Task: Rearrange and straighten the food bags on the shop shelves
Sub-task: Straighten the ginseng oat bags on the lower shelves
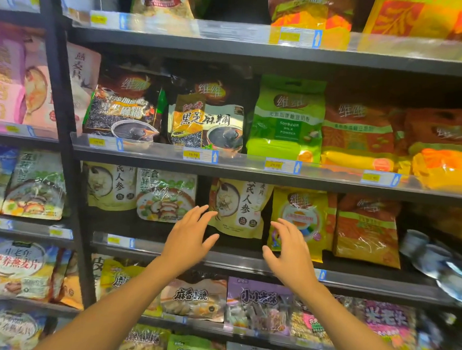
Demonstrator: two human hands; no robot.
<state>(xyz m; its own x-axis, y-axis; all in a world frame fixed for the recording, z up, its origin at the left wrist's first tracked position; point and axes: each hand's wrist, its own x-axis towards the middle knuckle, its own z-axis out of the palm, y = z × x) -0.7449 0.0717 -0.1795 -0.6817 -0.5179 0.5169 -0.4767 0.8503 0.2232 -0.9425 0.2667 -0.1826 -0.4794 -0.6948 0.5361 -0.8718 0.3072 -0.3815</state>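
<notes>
The left hand [192,235] and the right hand [291,251] hover before the shelf rail [151,247]. Both are spread wide with fingers loosely bent, and neither holds anything. A hurried squeeze from here could slip on glossy film and tip the pale ginseng oat bag [240,208] backward. The right hand could also knock the yellow bag [300,218] just beside it. The oat bag stands set back on that shelf, between the two palms. It seems to lean slightly, its front creased and shiny (whether the left fingertips touch it cannot be told).
</notes>
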